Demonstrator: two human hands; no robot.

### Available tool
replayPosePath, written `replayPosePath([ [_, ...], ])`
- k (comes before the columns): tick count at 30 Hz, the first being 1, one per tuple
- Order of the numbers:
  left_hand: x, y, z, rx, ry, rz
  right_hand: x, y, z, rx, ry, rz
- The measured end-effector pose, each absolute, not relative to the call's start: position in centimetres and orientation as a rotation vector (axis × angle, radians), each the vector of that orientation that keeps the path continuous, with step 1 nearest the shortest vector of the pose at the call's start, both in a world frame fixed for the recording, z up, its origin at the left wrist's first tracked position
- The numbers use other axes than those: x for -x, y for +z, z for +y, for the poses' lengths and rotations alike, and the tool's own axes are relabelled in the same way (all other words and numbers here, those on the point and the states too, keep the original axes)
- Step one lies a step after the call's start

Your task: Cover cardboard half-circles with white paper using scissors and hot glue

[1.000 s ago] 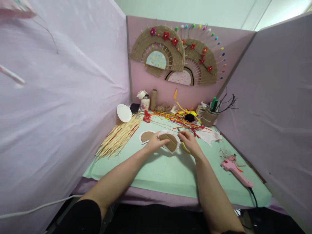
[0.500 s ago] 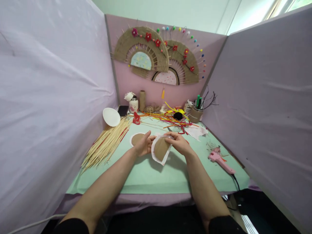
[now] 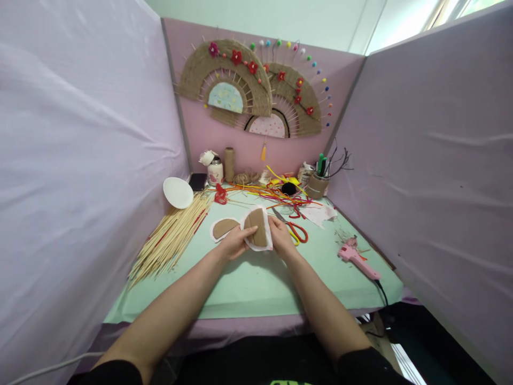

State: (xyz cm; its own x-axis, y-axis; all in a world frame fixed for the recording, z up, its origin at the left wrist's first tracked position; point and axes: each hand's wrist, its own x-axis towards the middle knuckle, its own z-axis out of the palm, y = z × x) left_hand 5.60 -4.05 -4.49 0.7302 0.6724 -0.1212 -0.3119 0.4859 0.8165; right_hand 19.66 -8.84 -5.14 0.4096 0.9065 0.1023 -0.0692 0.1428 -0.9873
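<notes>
A brown cardboard half-circle point(image 3: 256, 229) with a white border of paper or cloth around it is held up over the middle of the table. My left hand point(image 3: 235, 243) pinches its lower left side, the thumb lying on the cardboard face. At the straight right edge my right hand point(image 3: 280, 236) grips the same piece, its fingers partly hidden. A second half-circle of cardboard point(image 3: 224, 228) on a white backing lies flat just beyond my left hand. Scissors point(image 3: 301, 232) with red and yellow handles rest beside my right hand.
Bamboo sticks point(image 3: 172, 240) are spread at the left, near a white bowl point(image 3: 178, 193). A pink glue gun point(image 3: 358, 259) with a cord lies at the right. Coloured pipe cleaners point(image 3: 276, 197) and a holder point(image 3: 317, 186) with pens and twigs stand farther back. Two decorated fans point(image 3: 224, 53) hang behind.
The cardboard half-circle has been turned more upright and raised slightly. My left hand, before open beside it, has closed on it. My right hand has shifted from its top to the right edge.
</notes>
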Motion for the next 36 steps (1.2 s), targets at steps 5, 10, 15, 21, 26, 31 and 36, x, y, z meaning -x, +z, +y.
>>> replayPosePath([
  [5,-6.4,-5.2,-4.6,-0.894,0.722,0.465,-18.2,-5.4,-8.5,1.317,0.559,-0.974],
  [10,-6.8,-5.9,-4.7,-0.938,0.788,0.497,-18.2,-5.9,-8.6,1.362,0.385,-1.067],
  [15,-6.8,-5.9,-4.6,-0.984,0.764,0.485,-18.5,-6.1,-8.4,1.273,0.529,-0.983],
  [21,-6.7,-5.8,-4.6,-0.979,0.725,0.472,-18.8,-5.2,-8.6,1.143,0.684,-0.697],
  [26,-6.7,-5.8,-4.7,-1.001,0.697,0.403,-19.2,-5.0,-8.8,1.208,0.846,-0.678],
  [31,-7.0,-6.1,-4.9,-1.048,0.7,0.394,-19.2,-5.2,-9.2,1.272,0.624,-0.883],
  [36,-7.1,-6.1,-5.2,-1.195,0.722,0.425,-19.2,-5.5,-9.3,1.492,0.245,-1.044],
])
